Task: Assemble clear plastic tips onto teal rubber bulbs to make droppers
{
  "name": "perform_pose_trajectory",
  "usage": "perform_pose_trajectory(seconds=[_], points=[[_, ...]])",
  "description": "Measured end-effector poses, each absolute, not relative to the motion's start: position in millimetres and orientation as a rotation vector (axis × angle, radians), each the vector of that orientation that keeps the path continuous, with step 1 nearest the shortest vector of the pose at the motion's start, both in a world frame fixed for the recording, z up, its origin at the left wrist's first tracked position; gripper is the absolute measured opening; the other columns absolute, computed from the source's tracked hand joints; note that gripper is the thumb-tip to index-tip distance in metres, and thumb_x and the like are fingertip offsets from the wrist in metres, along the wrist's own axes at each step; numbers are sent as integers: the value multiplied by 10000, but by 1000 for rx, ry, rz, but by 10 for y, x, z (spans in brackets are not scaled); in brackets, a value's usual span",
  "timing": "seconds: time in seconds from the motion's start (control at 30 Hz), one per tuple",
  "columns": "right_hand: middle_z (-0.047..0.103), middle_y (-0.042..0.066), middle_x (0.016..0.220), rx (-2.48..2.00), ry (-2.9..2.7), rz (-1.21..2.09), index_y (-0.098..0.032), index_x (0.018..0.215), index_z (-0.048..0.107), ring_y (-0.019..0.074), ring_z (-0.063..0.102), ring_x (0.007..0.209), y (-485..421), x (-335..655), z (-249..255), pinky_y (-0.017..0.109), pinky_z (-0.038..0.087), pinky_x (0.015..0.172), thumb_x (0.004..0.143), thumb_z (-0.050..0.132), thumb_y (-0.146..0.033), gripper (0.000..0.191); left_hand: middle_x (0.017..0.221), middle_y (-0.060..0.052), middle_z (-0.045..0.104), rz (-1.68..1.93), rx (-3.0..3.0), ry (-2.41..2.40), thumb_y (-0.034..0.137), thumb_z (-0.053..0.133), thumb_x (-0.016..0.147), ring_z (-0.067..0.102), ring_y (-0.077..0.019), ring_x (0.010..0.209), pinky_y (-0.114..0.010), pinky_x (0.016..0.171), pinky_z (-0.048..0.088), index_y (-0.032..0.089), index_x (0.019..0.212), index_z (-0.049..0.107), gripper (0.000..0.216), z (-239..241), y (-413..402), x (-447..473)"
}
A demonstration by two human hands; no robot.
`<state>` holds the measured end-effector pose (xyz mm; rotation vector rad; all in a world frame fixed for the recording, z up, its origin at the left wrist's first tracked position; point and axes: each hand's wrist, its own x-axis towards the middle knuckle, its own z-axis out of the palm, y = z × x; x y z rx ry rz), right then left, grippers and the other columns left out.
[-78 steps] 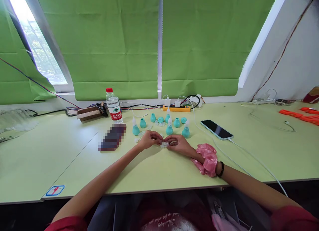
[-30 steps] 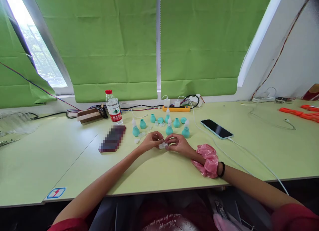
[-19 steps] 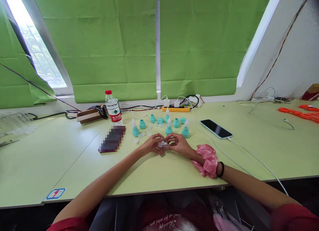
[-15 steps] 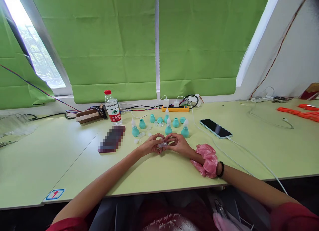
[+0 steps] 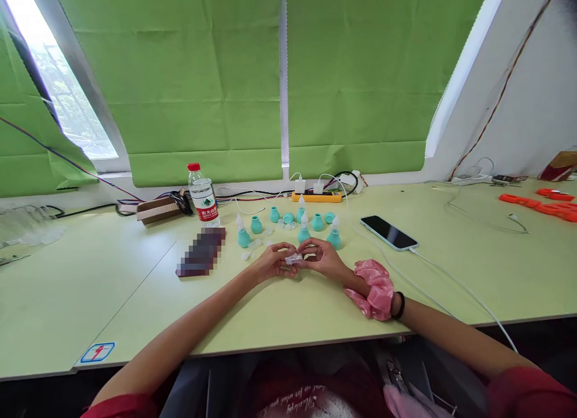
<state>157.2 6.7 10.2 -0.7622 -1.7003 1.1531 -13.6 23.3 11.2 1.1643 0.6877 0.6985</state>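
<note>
My left hand (image 5: 270, 262) and my right hand (image 5: 325, 259) meet over the desk (image 5: 288, 310), fingers pinched from both sides on a small clear plastic piece (image 5: 294, 259). Just beyond my hands stand several small teal bulbs (image 5: 244, 238), some with clear tips, such as one at the right (image 5: 334, 238), and some bare, such as one at the back (image 5: 317, 223). A few loose clear pieces (image 5: 255, 244) lie among them. A pink scrunchie (image 5: 374, 287) and a black band sit on my right wrist.
A water bottle (image 5: 202, 197) stands at the back left beside a brown box (image 5: 157, 208). A dark blurred flat object (image 5: 202, 260) lies left of my hands. A phone (image 5: 390, 232) on a white cable (image 5: 455, 286) lies right. A yellow power strip (image 5: 318, 196) sits by the wall.
My hands have stayed together on the clear piece, with small shifts of the fingers turning it. The view has drifted slightly; nothing else on the desk has moved.
</note>
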Motion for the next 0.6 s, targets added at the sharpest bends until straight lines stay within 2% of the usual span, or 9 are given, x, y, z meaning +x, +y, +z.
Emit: perform_pose_trajectory(seconds=[0.27,0.4,0.6], points=[[590,31,798,-751,-1706,1115,-171,768,488,170,594,753,88,1569,66,292,473,668,529,673,-262,315,685,3,588,817,1282,626,300,638,618,592,-135,559,-284,563,474,196,803,295,404,139,193,-130],[590,27,779,-743,-1724,1114,-171,779,479,166,592,749,85,1575,65,294,474,677,537,671,-263,322,658,2,585,839,1288,661,338,597,651,586,-138,521,-291,534,471,190,793,301,361,143,161,-93],[582,31,799,-739,-1727,1120,-169,780,475,163,590,753,101,1582,50,293,480,679,545,670,-260,318,651,-7,600,809,1348,632,319,606,648,590,-140,546,-301,573,465,191,815,296,374,130,160,-101]])
